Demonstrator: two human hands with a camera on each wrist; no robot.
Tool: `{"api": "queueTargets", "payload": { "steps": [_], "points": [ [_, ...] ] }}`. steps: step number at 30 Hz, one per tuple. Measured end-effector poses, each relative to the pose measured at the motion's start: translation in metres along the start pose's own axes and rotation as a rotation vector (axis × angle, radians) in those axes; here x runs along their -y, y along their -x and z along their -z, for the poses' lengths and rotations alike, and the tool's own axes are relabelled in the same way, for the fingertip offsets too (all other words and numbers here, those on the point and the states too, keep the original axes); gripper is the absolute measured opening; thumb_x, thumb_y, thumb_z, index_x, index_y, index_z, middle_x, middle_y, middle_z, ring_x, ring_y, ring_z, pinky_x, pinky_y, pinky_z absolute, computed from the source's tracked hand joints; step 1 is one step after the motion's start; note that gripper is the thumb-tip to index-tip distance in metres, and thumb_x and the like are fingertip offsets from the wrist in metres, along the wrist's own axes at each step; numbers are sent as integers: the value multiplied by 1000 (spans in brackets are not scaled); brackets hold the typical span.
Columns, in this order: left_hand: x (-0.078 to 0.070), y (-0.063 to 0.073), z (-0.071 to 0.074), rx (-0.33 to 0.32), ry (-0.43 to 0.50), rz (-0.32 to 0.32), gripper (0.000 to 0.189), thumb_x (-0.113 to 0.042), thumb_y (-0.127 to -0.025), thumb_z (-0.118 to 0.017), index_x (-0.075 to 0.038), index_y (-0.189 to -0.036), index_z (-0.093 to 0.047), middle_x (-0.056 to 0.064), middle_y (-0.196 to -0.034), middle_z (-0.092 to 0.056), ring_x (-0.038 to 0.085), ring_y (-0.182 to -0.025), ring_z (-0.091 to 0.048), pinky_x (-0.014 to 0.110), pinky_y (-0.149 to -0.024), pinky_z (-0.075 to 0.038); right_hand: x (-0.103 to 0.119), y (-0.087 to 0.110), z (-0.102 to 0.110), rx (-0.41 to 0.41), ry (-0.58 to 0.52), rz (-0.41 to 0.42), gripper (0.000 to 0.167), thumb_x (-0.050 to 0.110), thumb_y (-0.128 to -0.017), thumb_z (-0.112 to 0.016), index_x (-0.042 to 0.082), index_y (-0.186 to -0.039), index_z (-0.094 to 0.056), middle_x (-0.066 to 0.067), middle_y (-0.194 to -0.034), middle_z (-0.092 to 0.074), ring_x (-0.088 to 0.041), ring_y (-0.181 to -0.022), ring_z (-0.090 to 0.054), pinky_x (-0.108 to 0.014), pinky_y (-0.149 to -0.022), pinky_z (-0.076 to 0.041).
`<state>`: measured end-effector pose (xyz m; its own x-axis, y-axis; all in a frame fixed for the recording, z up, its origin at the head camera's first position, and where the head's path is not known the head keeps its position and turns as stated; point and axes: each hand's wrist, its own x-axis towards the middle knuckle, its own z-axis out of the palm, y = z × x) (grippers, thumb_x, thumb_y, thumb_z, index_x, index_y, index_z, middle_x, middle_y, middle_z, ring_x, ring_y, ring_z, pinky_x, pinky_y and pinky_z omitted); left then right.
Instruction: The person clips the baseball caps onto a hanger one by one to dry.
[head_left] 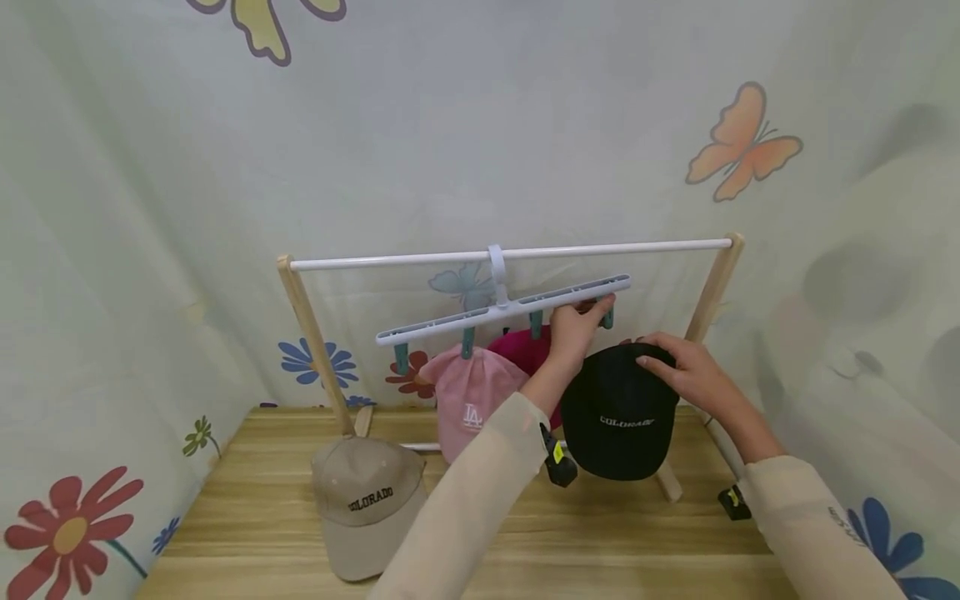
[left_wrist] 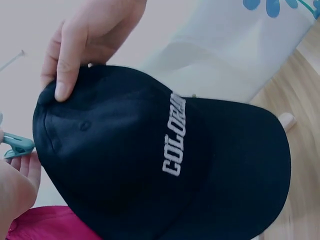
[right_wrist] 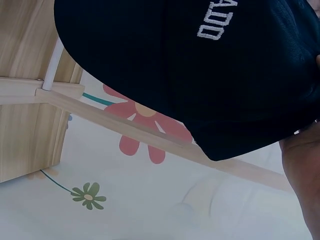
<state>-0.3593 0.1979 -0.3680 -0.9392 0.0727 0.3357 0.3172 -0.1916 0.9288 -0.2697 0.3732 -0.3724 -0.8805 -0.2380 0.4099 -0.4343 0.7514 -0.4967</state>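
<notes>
My right hand (head_left: 693,375) grips the top of a black baseball cap (head_left: 618,421) lettered COLORADO, its thumb on the front of the crown. The cap hangs brim down below the right end of a pale blue clip hanger (head_left: 502,312). My left hand (head_left: 576,337) pinches the teal clip (head_left: 608,317) at that end. In the left wrist view the clip's tip meets the edge of the cap's crown. A pink LA cap (head_left: 476,400) hangs from another clip (head_left: 467,342). Behind my left forearm a magenta cap (head_left: 521,348) is partly hidden.
The hanger hooks over the white bar (head_left: 615,250) of a wooden-legged rack (head_left: 311,333) and tilts up to the right. A beige COLORADO cap (head_left: 367,500) lies at the front left of the wooden table (head_left: 600,542). A patterned curtain (head_left: 450,125) stands behind.
</notes>
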Motion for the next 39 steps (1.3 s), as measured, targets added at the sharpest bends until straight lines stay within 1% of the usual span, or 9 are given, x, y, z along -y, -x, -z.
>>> {"api": "queueTargets", "payload": {
  "steps": [6,9,11,17,21,26,30,35,39],
  "points": [
    [-6,10,-1,86,99,-6,26,-17,-92,-76,-6,-116,-72,3,-105,-76,9,-90,-71,30,-81,-60,1,-1,-1,22,3,-2,20,18,-104,-60,5,-117,-68,-14,-116,-71,-30,-107,-65,-46,-93,-51],
    [-7,13,-1,120,124,-10,27,-16,-93,-75,-6,-118,-71,3,-107,-76,10,-91,-72,30,-81,-60,0,-1,-1,19,8,-7,21,18,-104,-60,5,-118,-68,-13,-117,-71,-30,-108,-65,-47,-93,-51],
    [-7,14,-1,136,136,-6,27,-16,-94,-74,-6,-119,-71,4,-108,-76,11,-91,-72,31,-82,-60,-1,-1,-1,22,-2,-8,22,19,-104,-60,5,-119,-67,-15,-118,-70,-32,-109,-65,-54,-94,-50],
    [-9,19,0,161,162,19,26,-12,-94,-73,-3,-118,-71,9,-110,-75,20,-94,-73,38,-85,-60,-2,-1,-1,26,-1,-8,25,19,-104,-60,3,-122,-66,-18,-121,-69,-38,-113,-63,-61,-97,-48],
    [-9,20,1,174,188,29,25,-11,-94,-73,-2,-118,-72,10,-110,-76,19,-92,-73,43,-87,-59,0,-1,-1,21,11,9,25,18,-103,-61,3,-122,-66,-20,-121,-68,-40,-113,-63,-62,-96,-48],
    [-8,22,6,210,204,22,25,-7,-94,-72,1,-118,-71,11,-108,-76,15,-86,-72,40,-84,-60,1,-1,-6,-1,41,74,19,13,-101,-64,4,-117,-67,-15,-112,-70,-35,-104,-65,-58,-89,-51],
    [-6,24,9,238,200,18,26,-6,-94,-71,2,-119,-71,14,-105,-76,19,-87,-74,39,-85,-60,0,0,-10,-20,74,115,14,10,-99,-67,7,-112,-67,-10,-105,-71,-28,-93,-66,-52,-82,-53],
    [-4,27,12,223,191,45,24,-7,-93,-73,1,-116,-74,15,-104,-76,29,-93,-75,41,-87,-59,1,0,-13,-20,87,114,14,11,-98,-67,7,-112,-67,-11,-105,-72,-30,-92,-67,-53,-81,-53],
    [-3,29,14,209,186,70,23,-7,-92,-74,1,-115,-75,16,-106,-76,31,-97,-74,44,-90,-58,3,0,-13,-22,82,132,17,9,-98,-67,5,-114,-67,-13,-107,-72,-33,-94,-67,-55,-83,-53]
  ]
}}
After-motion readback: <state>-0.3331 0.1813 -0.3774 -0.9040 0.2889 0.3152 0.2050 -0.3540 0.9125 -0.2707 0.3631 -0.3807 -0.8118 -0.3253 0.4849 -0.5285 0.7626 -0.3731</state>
